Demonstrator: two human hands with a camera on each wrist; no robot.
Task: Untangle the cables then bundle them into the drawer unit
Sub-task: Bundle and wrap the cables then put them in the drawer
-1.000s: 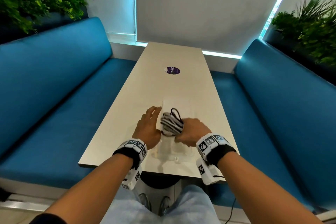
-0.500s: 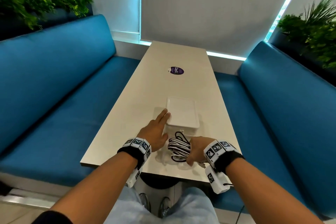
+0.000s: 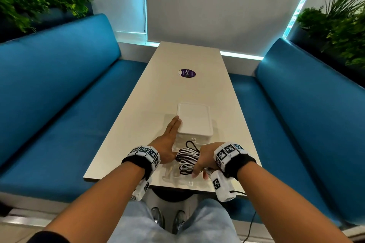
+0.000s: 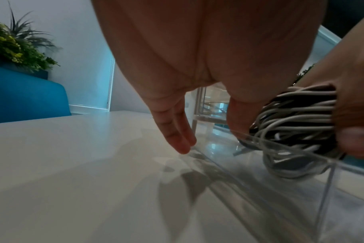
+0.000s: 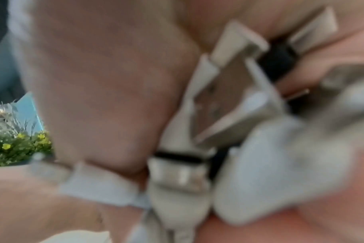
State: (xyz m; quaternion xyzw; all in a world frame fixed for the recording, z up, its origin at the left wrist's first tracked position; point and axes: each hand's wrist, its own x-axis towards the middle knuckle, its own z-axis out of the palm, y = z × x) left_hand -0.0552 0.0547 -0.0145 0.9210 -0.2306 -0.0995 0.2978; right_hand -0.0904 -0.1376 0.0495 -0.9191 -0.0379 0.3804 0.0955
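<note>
Nearest me, my right hand (image 3: 203, 159) is curled tight round the cable bundle (image 3: 186, 159), white and black loops, holding it down inside the clear pulled-out drawer (image 4: 301, 189) at the counter (image 3: 138, 124) edge. The right wrist view is too blurred to read, plugs maybe. My left hand (image 3: 167, 144) lies flat, fingers straight against the drawer unit (image 3: 194, 119). Farther on, a purple sticker (image 3: 186, 73).
</note>
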